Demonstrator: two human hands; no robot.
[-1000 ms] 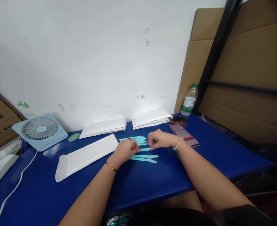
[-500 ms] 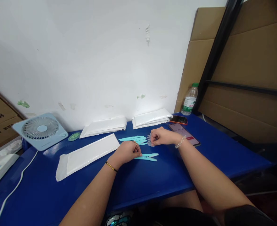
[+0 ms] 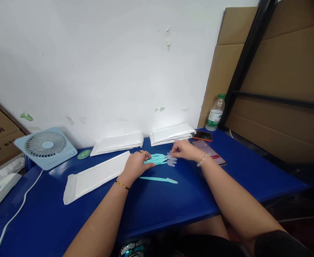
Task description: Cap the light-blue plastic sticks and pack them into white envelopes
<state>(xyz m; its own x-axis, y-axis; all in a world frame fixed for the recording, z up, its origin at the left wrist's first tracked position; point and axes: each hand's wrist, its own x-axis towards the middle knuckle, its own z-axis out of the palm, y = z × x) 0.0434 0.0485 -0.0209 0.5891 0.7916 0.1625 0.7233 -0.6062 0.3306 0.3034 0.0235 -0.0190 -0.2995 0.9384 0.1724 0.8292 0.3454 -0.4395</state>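
Sticks, turquoise and thin [image 3: 159,159], lie in a loose bundle on the blue bench [image 3: 173,207] in the head view, between the two hands. The left hand [image 3: 135,165] is at their left end, its thumb and fingers spread apart over them and covering that end; whether it grips one cannot be told. A dark band with a gold piece circles that wrist. The right hand [image 3: 184,150] is at the clear caps [image 3: 171,163] that fan out at the right end of the bundle, its thumb and fingertips drawn close together; whether a cap or stick is pinched there is too small to tell. A single stick [image 3: 159,179] lies apart, nearer the person, its wider end to the right.

Left of the left hand, a white packet [image 3: 98,176] lies flat and slantwise. Behind, near the wall [image 3: 106,64], are a left packet stack [image 3: 119,141] and a right packet stack [image 3: 171,134]. A phone with a lit screen [image 3: 209,151] lies partly behind the right wrist, an orange-edged phone [image 3: 203,135] beyond it, and an upright bottle [image 3: 215,114] with a green cap near the corner. At left are a green disc [image 3: 84,154], a pale blue fan [image 3: 47,146] and a white cable [image 3: 17,212].
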